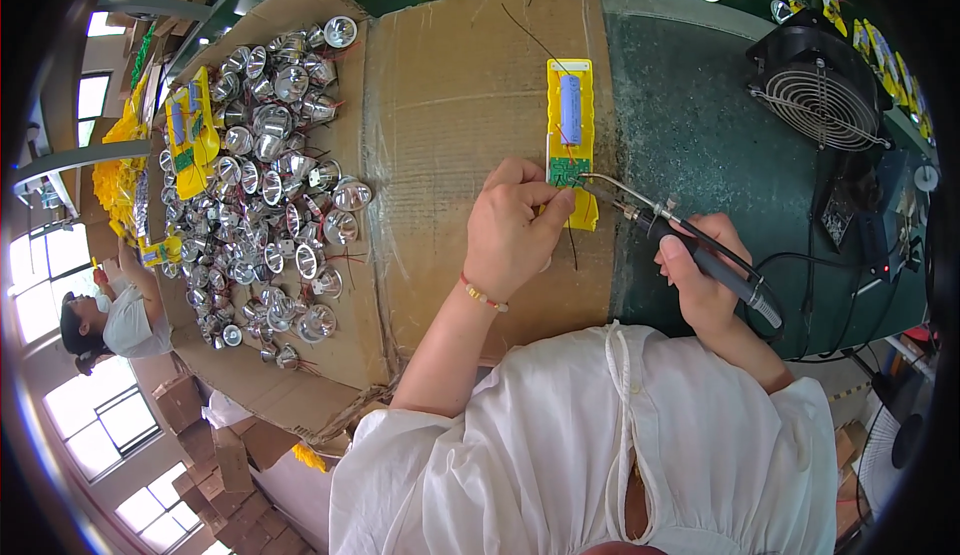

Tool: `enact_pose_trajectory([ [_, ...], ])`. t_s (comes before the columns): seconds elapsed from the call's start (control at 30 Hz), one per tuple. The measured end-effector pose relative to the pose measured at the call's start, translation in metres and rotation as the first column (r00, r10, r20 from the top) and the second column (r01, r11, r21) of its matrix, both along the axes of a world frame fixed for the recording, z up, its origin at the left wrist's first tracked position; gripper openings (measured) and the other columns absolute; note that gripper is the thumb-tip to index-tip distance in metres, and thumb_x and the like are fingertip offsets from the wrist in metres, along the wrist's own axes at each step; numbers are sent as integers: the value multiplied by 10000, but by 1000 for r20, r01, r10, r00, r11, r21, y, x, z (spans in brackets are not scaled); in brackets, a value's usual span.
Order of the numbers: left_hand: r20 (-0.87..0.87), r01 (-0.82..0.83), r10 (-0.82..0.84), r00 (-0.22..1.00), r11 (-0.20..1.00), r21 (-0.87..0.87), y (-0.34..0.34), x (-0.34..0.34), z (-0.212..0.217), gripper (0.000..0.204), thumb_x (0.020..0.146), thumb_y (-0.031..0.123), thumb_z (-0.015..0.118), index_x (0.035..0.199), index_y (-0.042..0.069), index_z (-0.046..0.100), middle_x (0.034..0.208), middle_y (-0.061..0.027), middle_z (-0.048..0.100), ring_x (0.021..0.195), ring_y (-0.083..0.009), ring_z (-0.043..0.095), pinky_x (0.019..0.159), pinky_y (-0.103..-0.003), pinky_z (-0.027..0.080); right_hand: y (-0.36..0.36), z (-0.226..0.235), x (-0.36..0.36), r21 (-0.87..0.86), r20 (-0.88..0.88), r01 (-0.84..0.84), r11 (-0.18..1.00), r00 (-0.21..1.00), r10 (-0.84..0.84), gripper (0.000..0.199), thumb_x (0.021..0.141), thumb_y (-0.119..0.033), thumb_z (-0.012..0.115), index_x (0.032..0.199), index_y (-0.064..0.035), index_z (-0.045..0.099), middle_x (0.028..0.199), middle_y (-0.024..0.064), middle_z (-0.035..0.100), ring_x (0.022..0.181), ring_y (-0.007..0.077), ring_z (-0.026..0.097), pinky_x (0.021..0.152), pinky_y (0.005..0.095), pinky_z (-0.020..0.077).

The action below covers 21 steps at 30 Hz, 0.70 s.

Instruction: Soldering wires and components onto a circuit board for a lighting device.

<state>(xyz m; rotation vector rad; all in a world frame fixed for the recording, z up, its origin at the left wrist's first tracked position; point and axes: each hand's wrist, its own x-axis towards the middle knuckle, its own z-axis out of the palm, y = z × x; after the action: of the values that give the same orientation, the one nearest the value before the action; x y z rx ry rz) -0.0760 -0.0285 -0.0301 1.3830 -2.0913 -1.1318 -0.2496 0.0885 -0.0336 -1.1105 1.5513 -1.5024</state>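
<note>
A yellow plastic flashlight housing (587, 115) lies on the cardboard, with a blue cylindrical battery (570, 107) and a small green circuit board (563, 171) in it. My right hand (704, 267) is wrapped round a black-handled soldering iron (715, 267). A thin curved metal tube runs along the iron, and its end reaches the board. My left hand (518, 213) pinches thumb and forefinger together at the board's lower edge; what is between them is too small to make out. Thin dark wires stick out above and below the housing.
At left, a cardboard box (345, 355) holds many silver reflector cups (272, 187) with wires, plus yellow housings (190, 140). A black fan (820, 95) stands at right by cables and a dark power unit (880, 225). More housings line the far edge. Another person (120, 310) is at far left.
</note>
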Motion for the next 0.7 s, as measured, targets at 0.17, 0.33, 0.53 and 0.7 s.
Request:
enact_pose_trajectory([
  [0.17, 2, -14, 14, 1000, 1000, 8, 0, 0, -2, 130, 738, 174, 642, 752, 54, 692, 807, -79, 570, 791, -232, 557, 673, -332, 458, -2, 0, 1, -56, -27, 1, 998, 1000, -3, 133, 816, -77, 602, 856, 7, 507, 630, 70, 551, 495, 87, 512, 438, 201, 406],
  [0.33, 17, -11, 10, 1000, 1000, 28, 0, -1, 3, 134, 740, 177, 641, 749, 54, 692, 810, -79, 571, 785, -234, 560, 670, -335, 458, 1, -1, 0, -9, -50, -48, 999, 998, 47, 137, 822, -75, 592, 883, 3, 497, 637, 81, 554, 519, 89, 516, 442, 206, 407],
  [0.53, 1, -9, 9, 1000, 999, 39, 0, -1, 2, 133, 738, 171, 641, 753, 49, 691, 820, -82, 574, 787, -230, 563, 671, -332, 459, 7, 4, -2, 32, 191, 95, 995, 977, -99, 194, 811, -95, 630, 914, 18, 510, 675, 93, 584, 534, 98, 542, 463, 206, 433],
  [0.7, 2, -27, 27, 1000, 999, 46, 2, 0, 1, 128, 733, 158, 642, 752, 40, 688, 827, -87, 576, 774, -229, 565, 660, -330, 460, 13, -5, -19, 52, 210, 144, 988, 966, -152, 182, 821, -89, 606, 916, 20, 494, 670, 97, 578, 528, 96, 529, 467, 203, 433],
])
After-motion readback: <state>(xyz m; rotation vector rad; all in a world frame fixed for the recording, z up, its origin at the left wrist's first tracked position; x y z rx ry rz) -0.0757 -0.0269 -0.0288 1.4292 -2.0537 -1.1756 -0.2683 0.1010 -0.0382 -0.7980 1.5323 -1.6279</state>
